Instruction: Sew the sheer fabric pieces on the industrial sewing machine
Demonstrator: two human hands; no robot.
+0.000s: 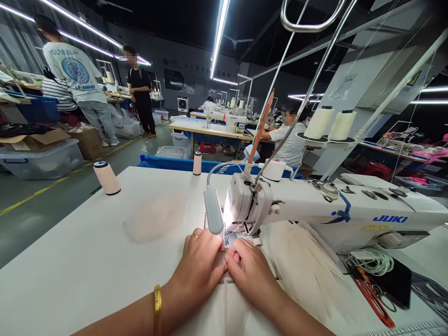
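Both hands are close together at the needle area of a white JUKI sewing machine [245,205]. My left hand [199,261], with a ring and a gold bangle, has its fingers bent and thumb pressed in by the presser foot [229,239]. Opposite it, my right hand [250,266] is closed in a pinch, its fingertips almost meeting the left thumb. Whatever lies between the fingertips is too small and covered to make out. Sheer pale fabric [303,261] spreads under the machine arm, right of my right hand. A lit grey lamp [213,210] hangs just above my left fingers.
Left on the white table [87,256] lies a sheer pale piece [154,219]. Peach thread cones [107,178] stand at the far edge. Red-handled scissors [374,298], a white cable coil [371,260] and a dark phone-like slab [399,282] lie right. Several people are beyond.
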